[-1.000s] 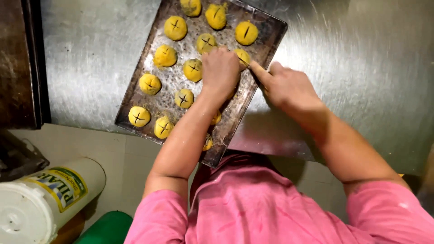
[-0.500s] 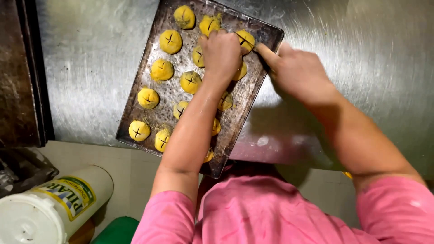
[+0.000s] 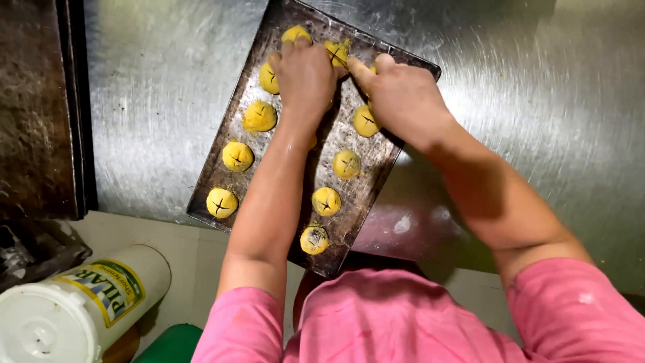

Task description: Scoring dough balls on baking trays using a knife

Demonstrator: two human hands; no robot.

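A dark baking tray point(image 3: 222, 158) lies tilted on a steel table point(image 3: 537, 107). On it sit several yellow dough balls, each scored with a cross, such as one dough ball point(image 3: 259, 116) on the left and another point(image 3: 326, 200) lower down. My left hand point(image 3: 306, 70) curls over a dough ball point(image 3: 295, 32) at the tray's far end. My right hand point(image 3: 403, 94) is pinched on a thin dark blade point(image 3: 341, 59), whose tip meets a dough ball point(image 3: 336, 48) beside the left fingers. My pink sleeves fill the bottom of the view.
A dark, rough tray or board point(image 3: 37, 107) lies along the left edge of the table. A white tub point(image 3: 80, 309) with a yellow-green label lies at lower left, next to something green point(image 3: 171, 344). Bare steel spreads to the right of the tray.
Both hands have moved from the tray's middle rows up to its far end. The balls they covered before now show with crosses cut in them.
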